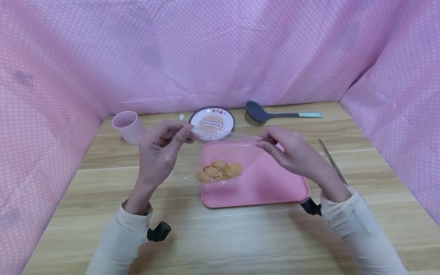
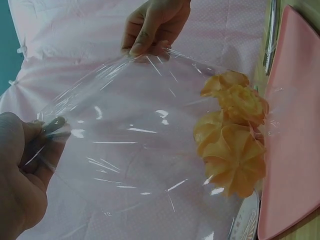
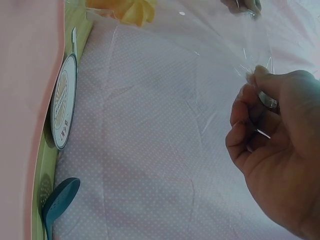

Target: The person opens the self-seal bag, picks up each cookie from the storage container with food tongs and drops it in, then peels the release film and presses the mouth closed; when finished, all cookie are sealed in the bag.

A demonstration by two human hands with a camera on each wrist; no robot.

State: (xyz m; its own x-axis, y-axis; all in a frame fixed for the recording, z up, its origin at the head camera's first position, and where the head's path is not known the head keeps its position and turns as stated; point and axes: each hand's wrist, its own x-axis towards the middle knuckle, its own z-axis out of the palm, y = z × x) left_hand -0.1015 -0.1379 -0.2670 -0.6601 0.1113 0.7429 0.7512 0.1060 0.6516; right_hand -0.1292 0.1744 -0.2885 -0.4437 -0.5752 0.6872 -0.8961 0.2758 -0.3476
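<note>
A clear plastic bag (image 2: 135,145) is stretched between both hands, its top edge drawn taut. My left hand (image 1: 159,152) pinches one top corner between thumb and fingers. The opposite corner is pinched by my right hand (image 1: 288,152), also seen close up in the right wrist view. At the bottom of the bag lie several golden, swirl-shaped cookies (image 2: 235,145), which overlap the left part of the pink tray (image 1: 254,187) in the head view. Nothing lies on the part of the tray that shows to the right.
Behind the tray is a patterned plate (image 1: 214,122), with a small white object (image 1: 181,117) beside it. A pink cup (image 1: 128,128) stands at the left. A slotted skimmer (image 1: 262,113) lies at the back right; a thin metal utensil (image 1: 331,160) lies right of the tray.
</note>
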